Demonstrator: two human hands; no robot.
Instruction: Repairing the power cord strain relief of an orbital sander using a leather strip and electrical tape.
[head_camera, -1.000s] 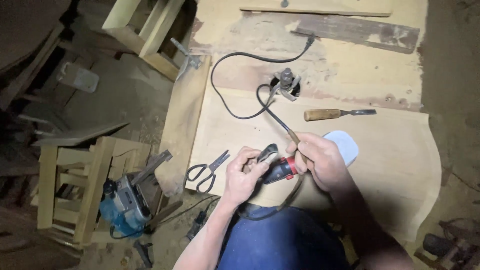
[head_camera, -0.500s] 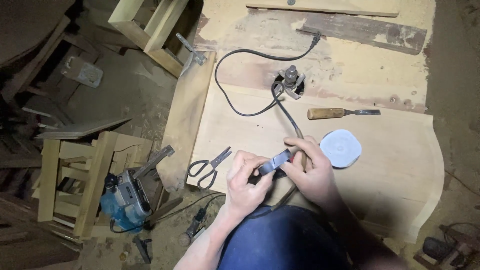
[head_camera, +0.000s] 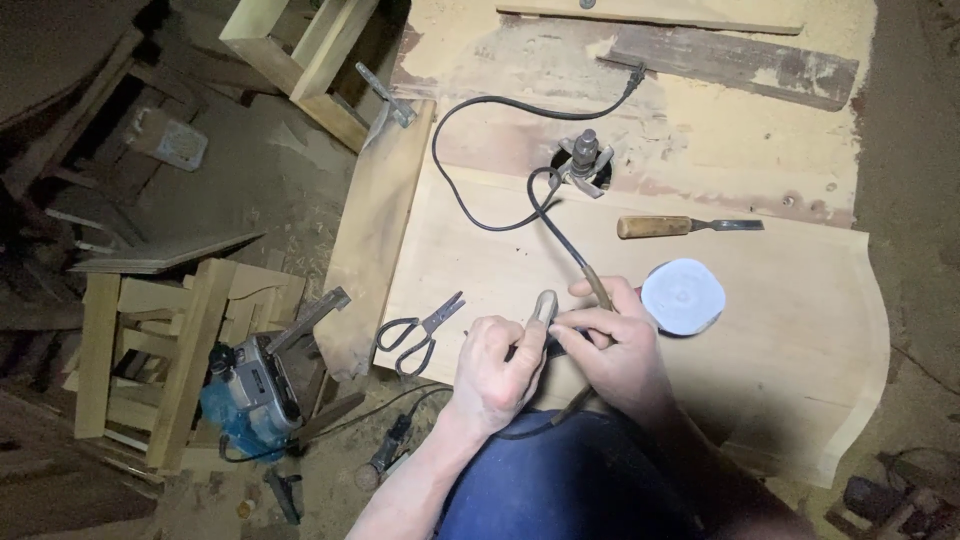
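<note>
Both hands meet over the pale wooden surface (head_camera: 800, 330), near its front edge. The left hand (head_camera: 495, 375) has its grip closed around a small dark tool (head_camera: 535, 340), thumb up. The right hand (head_camera: 615, 350) pinches the black cable (head_camera: 560, 235) just beside it. Scissors (head_camera: 415, 330) lie left, a white round lid (head_camera: 683, 296) right.

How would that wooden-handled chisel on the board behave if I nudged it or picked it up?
The chisel lies flat on the wooden board, apart from the white round lid. Its rounded handle would probably roll a little if nudged sideways. It looks stiff, likely blade-heavy for its size, so lifting by the handle seems safest.
</note>
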